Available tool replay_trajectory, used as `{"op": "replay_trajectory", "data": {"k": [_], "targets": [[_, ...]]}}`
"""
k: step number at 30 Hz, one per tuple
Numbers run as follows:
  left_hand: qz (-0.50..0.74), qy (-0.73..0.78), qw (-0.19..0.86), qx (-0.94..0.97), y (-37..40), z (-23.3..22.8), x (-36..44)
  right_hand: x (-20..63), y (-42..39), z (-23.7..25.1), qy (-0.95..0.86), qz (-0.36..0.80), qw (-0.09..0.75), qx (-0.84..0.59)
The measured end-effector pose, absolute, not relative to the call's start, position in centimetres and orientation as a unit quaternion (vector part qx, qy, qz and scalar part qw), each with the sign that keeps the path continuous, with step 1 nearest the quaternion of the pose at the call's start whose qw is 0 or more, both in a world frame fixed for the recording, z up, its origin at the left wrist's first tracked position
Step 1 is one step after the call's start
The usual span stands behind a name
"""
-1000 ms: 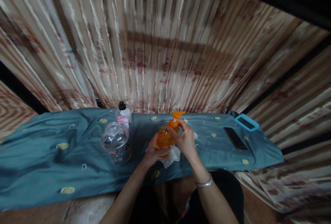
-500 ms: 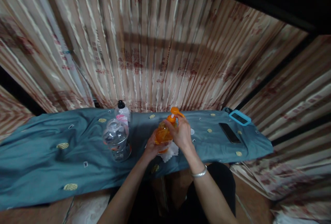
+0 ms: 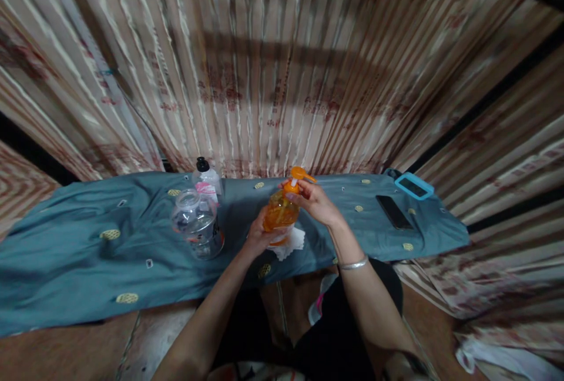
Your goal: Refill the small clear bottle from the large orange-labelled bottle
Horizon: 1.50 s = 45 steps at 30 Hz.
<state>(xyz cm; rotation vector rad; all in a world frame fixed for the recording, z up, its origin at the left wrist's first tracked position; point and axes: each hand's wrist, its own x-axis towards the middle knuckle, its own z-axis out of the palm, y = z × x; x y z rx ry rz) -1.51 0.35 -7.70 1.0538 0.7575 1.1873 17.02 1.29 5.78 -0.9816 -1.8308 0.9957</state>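
A pump bottle [image 3: 281,212] of clear plastic with orange liquid stands slightly tilted in front of me, held between both hands. My left hand [image 3: 261,232] is wrapped round the lower side of its body. At the neck, the fingers of my right hand [image 3: 315,200] pinch the orange pump collar, just under the orange pump head [image 3: 300,173]. A white cloth or tissue [image 3: 289,244] with a jagged edge lies beneath the bottle, along with something orange that is partly hidden by my left hand.
To the left stand a clear plastic jar [image 3: 198,225] and, behind it, a clear bottle with a black cap [image 3: 207,181]. A dark phone [image 3: 393,212] and a blue-framed device [image 3: 414,186] lie at the right on the teal cloth [image 3: 150,234]. Striped curtains [image 3: 264,76] hang behind.
My right hand has shifted from over the pump bottle's front to the right side of its collar, uncovering more of the body. The camera view has tilted slightly.
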Motion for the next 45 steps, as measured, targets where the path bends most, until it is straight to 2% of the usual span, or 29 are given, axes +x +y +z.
{"op": "replay_trajectory", "data": {"k": [6,9,16,21,30,39,45], "targets": [[0.494,0.366,0.632,0.472,-0.1,-6.6,-1.7,17.9,2.2,7.1,-0.751,0.434,0.357,-0.347],[0.493,0.374,0.621,0.48,-0.4,-6.4,-1.9,18.0,2.0,7.9,-0.777,0.4,0.345,-0.343],[0.493,0.402,0.597,0.489,-0.8,-6.3,-1.7,15.8,-0.7,6.0,-0.732,0.211,0.446,-0.47],[0.504,0.407,0.581,0.493,-1.1,-5.8,-1.9,13.8,-1.3,4.7,-0.674,0.145,0.509,-0.516],[0.501,0.392,0.6,0.486,-1.7,-4.4,-1.7,17.2,-0.2,6.5,-0.767,0.223,0.454,-0.394],[0.493,0.416,0.583,0.494,-1.9,-4.8,-1.8,15.0,-1.1,5.2,-0.694,0.166,0.487,-0.504],[0.493,0.405,0.596,0.488,-1.5,-4.9,-1.8,16.1,-0.7,6.8,-0.758,0.231,0.432,-0.432]]}}
